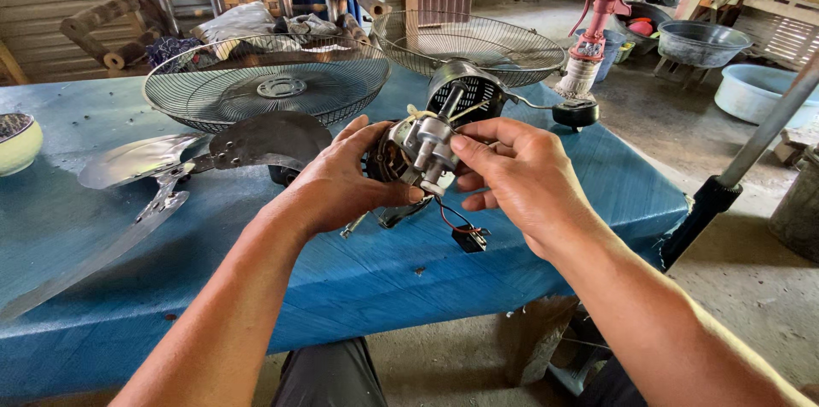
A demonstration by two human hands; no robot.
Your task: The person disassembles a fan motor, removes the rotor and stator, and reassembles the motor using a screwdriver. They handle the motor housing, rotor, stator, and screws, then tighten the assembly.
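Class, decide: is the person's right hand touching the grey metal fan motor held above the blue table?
Touching. The head view shows the right hand with its thumb pressed on the grey metal fan motor, while the left hand grips it from the other side.

A single head-worn camera looks forward and steeply down from the seated person's eye level, close over the left hand (341, 181) and right hand (516, 177) held just above the near edge of the blue table (111, 228). It faces across the table toward the fan guards (269, 83) and a wall of slats, with the floor, basins and a red hand pump (597, 19) falling off to the right. With only this view, nothing is shared, and the far background seems somewhat stretched by a wide lens.
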